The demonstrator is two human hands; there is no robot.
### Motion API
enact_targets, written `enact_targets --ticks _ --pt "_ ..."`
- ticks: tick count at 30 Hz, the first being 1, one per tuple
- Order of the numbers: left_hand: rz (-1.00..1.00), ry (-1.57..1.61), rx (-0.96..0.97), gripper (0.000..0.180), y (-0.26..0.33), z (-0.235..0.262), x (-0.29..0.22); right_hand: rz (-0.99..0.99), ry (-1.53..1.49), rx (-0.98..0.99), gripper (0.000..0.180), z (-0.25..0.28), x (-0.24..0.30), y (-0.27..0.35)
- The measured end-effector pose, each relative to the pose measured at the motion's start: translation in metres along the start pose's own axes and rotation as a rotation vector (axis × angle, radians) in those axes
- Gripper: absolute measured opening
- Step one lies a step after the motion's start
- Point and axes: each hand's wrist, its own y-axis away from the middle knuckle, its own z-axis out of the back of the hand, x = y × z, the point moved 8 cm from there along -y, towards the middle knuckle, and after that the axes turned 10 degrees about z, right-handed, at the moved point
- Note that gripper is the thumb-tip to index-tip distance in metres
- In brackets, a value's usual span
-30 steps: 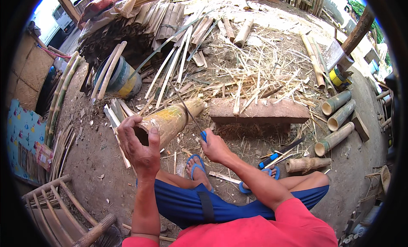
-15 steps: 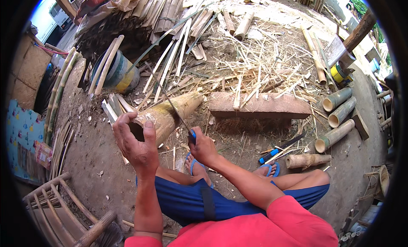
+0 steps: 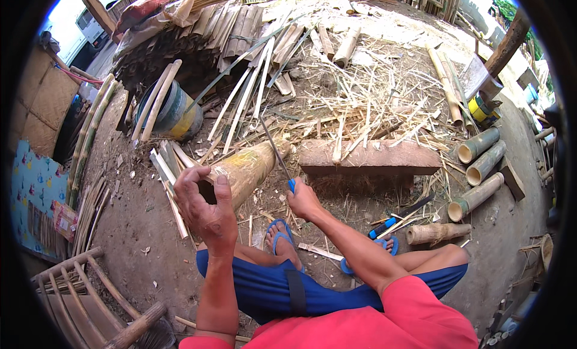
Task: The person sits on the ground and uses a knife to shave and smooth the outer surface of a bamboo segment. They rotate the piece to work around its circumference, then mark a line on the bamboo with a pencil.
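A thick, pale bamboo tube slants away from me, its hollow end near and its far end by the ground. My left hand is at that hollow end, thumb on one side of the rim and fingers curled round the other. In my right hand is a long, narrow-bladed knife with a blue handle. Its blade points up and away, crossing the tube's right side near the far end in this view. Whether blade and bamboo touch, I cannot tell.
Ahead, a reddish block carries bamboo shavings. A blue-handled tool lies by my right foot, near several cut bamboo tubes. Bamboo strips lean toward a bucket at the far left. A slatted bamboo frame stands near left.
My right hand and the knife have moved right, the blade shifting from across the tube's middle toward its right side. The tube and my left hand have shifted slightly right.
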Motion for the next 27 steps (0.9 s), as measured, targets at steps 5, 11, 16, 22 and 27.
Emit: enact_targets --ticks 5,11,16,22,27 --pt "-0.027 -0.002 -0.025 0.028 0.005 -0.011 -0.002 0.368 -0.164 0.105 0.033 -0.027 0.014 0.015" --pt "0.080 0.120 0.118 0.044 -0.027 -0.001 0.017 -0.108 -0.008 0.024 0.027 -0.039 -0.095 -0.007" --pt "-0.186 -0.093 0.449 0.089 -0.012 -0.002 -0.016 0.027 -0.042 0.195 0.035 -0.052 -0.123 -0.002" --pt "-0.033 0.074 0.349 0.083 -0.032 0.003 -0.013 -0.214 0.042 0.170 0.038 -0.024 -0.162 0.024" --pt "-0.098 -0.010 0.304 0.072 -0.044 0.018 -0.006 -0.162 0.049 0.187 0.038 -0.001 -0.140 0.027"
